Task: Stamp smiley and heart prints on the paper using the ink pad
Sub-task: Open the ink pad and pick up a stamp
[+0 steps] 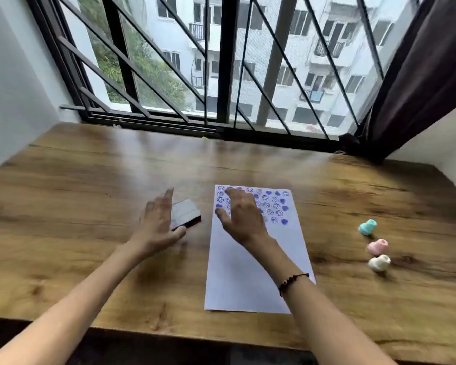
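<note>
A white sheet of paper (250,270) lies on the wooden table, its upper part covered with blue smiley and heart prints (275,205). My right hand (241,216) hovers over the upper left of the sheet, fingers spread, holding nothing. To the left of the paper sits a dark ink pad (186,213) with its lid shut. My left hand (158,225) is open beside it, palm toward the pad's left side, thumb near its front corner. Three small stamps lie to the right of the sheet: a blue stamp (367,227), a pink stamp (377,246) and a white stamp (379,262).
The wooden table (90,193) runs up to a barred window (221,75) at the back. A dark curtain (419,88) hangs at the right. White walls close in the table on both sides. The table's front edge is near my arms.
</note>
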{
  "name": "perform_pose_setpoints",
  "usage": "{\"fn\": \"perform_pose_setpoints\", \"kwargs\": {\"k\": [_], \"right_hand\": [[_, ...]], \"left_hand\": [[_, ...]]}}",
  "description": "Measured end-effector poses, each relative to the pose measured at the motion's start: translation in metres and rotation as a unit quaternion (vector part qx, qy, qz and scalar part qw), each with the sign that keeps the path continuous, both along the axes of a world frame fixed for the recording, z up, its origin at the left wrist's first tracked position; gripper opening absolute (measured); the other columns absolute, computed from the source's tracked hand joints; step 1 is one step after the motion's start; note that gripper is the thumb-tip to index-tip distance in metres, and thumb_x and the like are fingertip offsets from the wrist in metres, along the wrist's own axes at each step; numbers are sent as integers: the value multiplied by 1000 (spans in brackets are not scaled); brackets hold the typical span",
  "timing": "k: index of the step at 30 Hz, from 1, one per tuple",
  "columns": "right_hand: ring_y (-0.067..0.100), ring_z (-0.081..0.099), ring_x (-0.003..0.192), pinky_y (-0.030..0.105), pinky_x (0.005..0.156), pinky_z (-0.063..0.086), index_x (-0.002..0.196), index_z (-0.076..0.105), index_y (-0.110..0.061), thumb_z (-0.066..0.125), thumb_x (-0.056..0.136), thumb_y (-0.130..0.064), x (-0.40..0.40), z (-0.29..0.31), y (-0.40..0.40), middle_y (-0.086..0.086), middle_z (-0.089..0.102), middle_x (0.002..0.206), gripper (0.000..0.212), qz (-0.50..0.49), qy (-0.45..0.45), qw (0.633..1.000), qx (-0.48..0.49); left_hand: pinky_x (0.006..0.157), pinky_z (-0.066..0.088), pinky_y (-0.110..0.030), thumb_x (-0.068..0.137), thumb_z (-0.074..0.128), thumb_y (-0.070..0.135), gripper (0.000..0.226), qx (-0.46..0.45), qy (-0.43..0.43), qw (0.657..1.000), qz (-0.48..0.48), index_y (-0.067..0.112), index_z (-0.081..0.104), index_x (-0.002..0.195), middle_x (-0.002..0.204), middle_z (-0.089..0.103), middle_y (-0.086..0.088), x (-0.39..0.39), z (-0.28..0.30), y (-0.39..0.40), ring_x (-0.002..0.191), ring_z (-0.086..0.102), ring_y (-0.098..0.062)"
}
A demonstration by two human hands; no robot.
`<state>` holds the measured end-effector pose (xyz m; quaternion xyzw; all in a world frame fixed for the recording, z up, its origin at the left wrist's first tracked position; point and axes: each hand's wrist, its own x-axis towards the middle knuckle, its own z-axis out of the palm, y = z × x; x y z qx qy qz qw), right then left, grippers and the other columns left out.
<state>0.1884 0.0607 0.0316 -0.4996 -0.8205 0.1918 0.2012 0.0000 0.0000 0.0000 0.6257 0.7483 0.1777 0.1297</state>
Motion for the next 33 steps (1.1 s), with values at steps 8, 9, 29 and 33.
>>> {"fn": "perform_pose_setpoints", "kwargs": {"k": [8, 9, 29, 33], "right_hand": [[36, 39, 119, 46, 94, 40, 121, 39, -3, 54, 78, -56, -66, -12, -12, 21, 47, 127, 69, 29, -92, 993, -69], [36, 39, 119, 46, 94, 40, 121, 39, -2, 55, 76, -58, -70, -14, -13, 22, 47, 126, 73, 23, -101, 992, -72], [37, 43, 117, 41, 95, 43, 121, 39, -2, 71, 63, -47, -85, -3, -3, 22, 50, 124, 81, 28, -178, 980, -88], [35, 52, 106, 35, 78, 46, 102, 52, -5, 68, 63, -48, -76, 4, 10, 16, 59, 104, 60, 35, -146, 982, -117]], "left_hand": [[95, 32, -41, 71, 64, 19, 86, 44, -57, 997, 29, 4, 15, 141, 129, 50, -22, -4, -18, -1, 113, 43, -41], [93, 33, -40, 71, 62, 19, 85, 52, -67, 996, 25, 3, 16, 140, 128, 51, -22, -2, -18, -1, 112, 44, -40], [88, 24, -17, 67, 68, 3, 91, 156, -86, 984, -3, 2, 14, 141, 131, 53, -13, 3, -35, -3, 111, 45, -35], [87, 23, -15, 70, 72, 11, 93, 167, -86, 982, 3, 3, 14, 141, 126, 55, -15, 3, -34, -3, 110, 48, -36]]}}
